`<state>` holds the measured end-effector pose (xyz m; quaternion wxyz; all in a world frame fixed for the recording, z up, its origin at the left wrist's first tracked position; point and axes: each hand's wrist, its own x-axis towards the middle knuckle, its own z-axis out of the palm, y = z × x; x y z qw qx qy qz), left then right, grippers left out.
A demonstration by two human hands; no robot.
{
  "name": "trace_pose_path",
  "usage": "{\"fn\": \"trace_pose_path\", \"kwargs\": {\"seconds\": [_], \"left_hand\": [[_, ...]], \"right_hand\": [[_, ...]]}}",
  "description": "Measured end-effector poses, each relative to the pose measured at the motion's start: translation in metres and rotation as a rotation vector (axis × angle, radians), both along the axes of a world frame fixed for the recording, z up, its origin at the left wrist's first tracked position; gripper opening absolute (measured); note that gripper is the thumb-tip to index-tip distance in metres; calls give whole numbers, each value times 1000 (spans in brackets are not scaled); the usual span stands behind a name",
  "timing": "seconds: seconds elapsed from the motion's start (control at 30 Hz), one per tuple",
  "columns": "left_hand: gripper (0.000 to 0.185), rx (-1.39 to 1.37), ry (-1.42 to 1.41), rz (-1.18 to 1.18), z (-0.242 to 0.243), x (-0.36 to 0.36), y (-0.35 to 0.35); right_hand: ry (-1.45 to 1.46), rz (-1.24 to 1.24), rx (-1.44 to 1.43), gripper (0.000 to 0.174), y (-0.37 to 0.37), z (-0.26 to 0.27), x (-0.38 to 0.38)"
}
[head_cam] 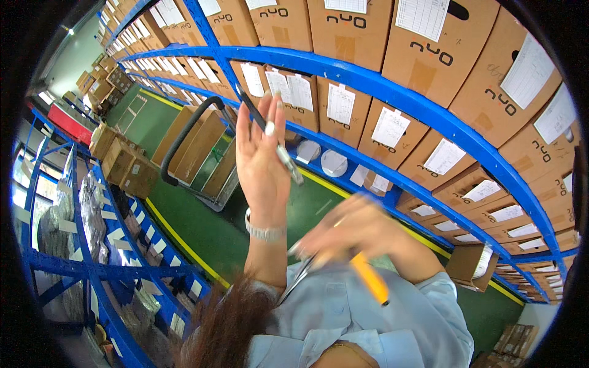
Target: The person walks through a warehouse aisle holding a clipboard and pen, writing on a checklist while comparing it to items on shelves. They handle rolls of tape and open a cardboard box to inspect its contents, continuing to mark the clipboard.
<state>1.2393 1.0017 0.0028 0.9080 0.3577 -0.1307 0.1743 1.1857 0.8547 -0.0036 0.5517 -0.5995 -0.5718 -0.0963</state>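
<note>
My left hand (262, 156) is raised with the palm in view and a watch (267, 232) on its wrist. A pen (252, 108) with a dark upper part and a clear lower end lies slanted across its fingers, pinned by the thumb. Lower and to the right, my right hand (354, 225) is blurred in front of my light blue shirt (317, 299). It grips a tool with an orange-yellow handle (369, 278), which sticks out below the palm. A slim silver metal piece (297, 278) shows at its fingertips; I cannot tell whether both belong to one tool.
A blue rack (331, 62) with cardboard boxes (343, 103) bearing paper sheets runs along the right. Beyond my left hand stands a cart (221, 198) with a black handle (184, 133), carrying an open carton (184, 152). Bagged goods fill the left shelving (106, 271). An open box (469, 267) sits low at right.
</note>
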Motion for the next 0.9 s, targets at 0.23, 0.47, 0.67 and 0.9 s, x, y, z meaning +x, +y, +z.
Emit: {"fn": "trace_pose_path", "kwargs": {"seconds": [0.23, 0.47, 0.67, 0.9], "left_hand": [[28, -40, -96, -263, -22, -10, -41], [36, 56, -120, -27, 5, -18, -68], [29, 578, 40, 136, 9, -28, -67], [28, 1221, -262, 59, -9, -42, -111]], "right_hand": [[684, -515, 290, 15, -1, -31, 9], [476, -737, 214, 12, -52, -53, -4], [590, -803, 335, 10, -116, -21, -13], [643, -652, 157, 11, -168, 16, -19]]}}
